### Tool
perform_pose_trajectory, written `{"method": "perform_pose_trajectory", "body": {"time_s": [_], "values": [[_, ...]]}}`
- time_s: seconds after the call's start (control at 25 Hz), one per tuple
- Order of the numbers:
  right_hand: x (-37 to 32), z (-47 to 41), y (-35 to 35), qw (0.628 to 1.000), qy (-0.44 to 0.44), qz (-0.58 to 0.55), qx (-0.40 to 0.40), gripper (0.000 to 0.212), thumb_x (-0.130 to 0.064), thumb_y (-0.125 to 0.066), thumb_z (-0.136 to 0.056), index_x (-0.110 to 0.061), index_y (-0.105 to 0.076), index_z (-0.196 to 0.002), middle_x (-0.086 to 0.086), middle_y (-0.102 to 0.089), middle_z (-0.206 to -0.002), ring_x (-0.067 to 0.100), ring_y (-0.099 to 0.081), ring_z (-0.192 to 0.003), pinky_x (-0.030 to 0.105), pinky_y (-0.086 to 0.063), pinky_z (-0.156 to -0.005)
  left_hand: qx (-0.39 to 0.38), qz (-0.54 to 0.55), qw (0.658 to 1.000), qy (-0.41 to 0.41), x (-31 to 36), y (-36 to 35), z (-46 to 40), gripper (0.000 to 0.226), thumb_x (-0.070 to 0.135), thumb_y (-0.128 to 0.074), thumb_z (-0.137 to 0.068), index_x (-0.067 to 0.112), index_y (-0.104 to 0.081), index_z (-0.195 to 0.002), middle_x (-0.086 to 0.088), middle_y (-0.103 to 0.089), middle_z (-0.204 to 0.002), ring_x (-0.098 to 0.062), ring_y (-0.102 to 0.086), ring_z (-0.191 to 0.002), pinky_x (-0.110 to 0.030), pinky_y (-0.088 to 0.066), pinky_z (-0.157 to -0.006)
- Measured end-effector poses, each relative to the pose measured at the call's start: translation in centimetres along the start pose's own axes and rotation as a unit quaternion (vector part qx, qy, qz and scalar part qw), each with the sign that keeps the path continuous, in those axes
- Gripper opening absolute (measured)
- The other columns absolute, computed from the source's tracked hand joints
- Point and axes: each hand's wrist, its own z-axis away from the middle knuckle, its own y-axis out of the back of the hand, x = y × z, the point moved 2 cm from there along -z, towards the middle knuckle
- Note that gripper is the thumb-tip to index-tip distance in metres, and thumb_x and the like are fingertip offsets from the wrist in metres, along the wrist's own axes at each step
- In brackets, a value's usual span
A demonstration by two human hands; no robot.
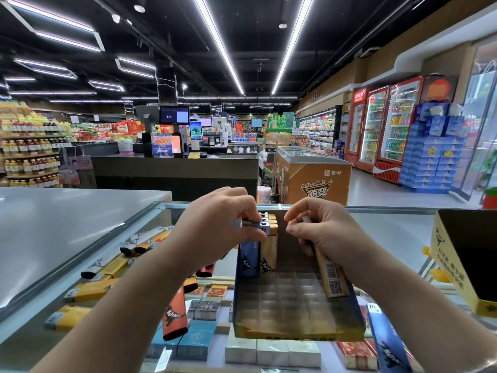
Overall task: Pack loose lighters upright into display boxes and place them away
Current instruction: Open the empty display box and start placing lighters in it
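Your left hand (pixel 226 224) is pinching a blue lighter (pixel 249 255) into the mostly empty display box (pixel 295 305), your right hand (pixel 322 227) is gripping a tan lighter (pixel 332 275), and many loose lighters (pixel 88 289) are waiting on the tabletop (pixel 398 235).

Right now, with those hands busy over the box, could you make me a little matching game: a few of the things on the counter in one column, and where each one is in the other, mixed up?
Things:
1. blue lighter
2. tan lighter with a barcode
3. orange lighter
4. second box

Places:
A. lying flat on the glass counter, left of the display box
B. far right on the counter
C. pinched at the top by the left hand, upright in the display box
D. held by the right hand, tilted over the display box

Pairs: 1-C, 2-D, 3-A, 4-B
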Motion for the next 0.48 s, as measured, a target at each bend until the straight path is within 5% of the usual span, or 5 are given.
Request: {"method": "perform_pose_trajectory", "body": {"time_s": [0.24, 0.48], "values": [[0.2, -0.1, 0.1, 1.000, -0.001, 0.021, 0.002, 0.012, 0.000, -0.063, -0.082, -0.012, -0.064, -0.082, 0.003, -0.057, -0.066, 0.005, -0.054, -0.050, 0.020, -0.049, -0.050, 0.027, 0.013, 1.000, 0.010, 0.3, -0.9, 0.2, 0.018, 0.033, -0.074, -0.071, 0.019, -0.067, -0.078, 0.016, -0.052, -0.077, -0.006, -0.048, -0.075, -0.028, -0.045, -0.062], [0.5, -0.1, 0.2, 1.000, -0.004, 0.004, 0.001, 0.014, 0.001, -0.064, -0.082, -0.013, -0.064, -0.080, 0.002, -0.058, -0.065, 0.006, -0.054, -0.048, 0.020, -0.047, -0.048, -0.048, 0.031, 0.998, 0.034, -0.5, -0.8, 0.1, 0.013, 0.033, -0.073, -0.072, 0.029, -0.061, -0.070, 0.022, -0.049, -0.085, -0.005, -0.049, -0.088, -0.033, -0.048, -0.072]]}}
